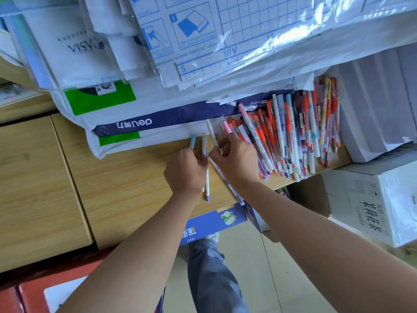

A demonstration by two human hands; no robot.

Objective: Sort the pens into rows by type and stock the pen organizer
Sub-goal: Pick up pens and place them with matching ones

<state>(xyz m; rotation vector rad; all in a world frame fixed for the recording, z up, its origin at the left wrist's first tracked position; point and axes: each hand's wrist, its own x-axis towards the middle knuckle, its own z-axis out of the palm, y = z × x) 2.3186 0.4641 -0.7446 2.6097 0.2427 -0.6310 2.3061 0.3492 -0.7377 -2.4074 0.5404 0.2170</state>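
Note:
A big heap of pens (300,132), mostly orange-red with some white, pink and pale blue, lies on the wooden counter (126,181) at the right. My left hand (185,170) grips a few slim white pastel pens (207,188), with a blue-capped one poking out above its knuckles. My right hand (234,159) touches the left hand and pinches a cream-capped white pen (211,132) near the heap's left edge. A pink-capped pen (226,127) sticks up behind its fingers. No pen organizer shows.
White deli paper bags (126,125) and plastic-wrapped sheets (225,41) crowd the back of the counter. Stacked white reams (379,105) stand right of the heap. A cardboard carton (372,204) and a blue box (214,222) sit below the counter edge.

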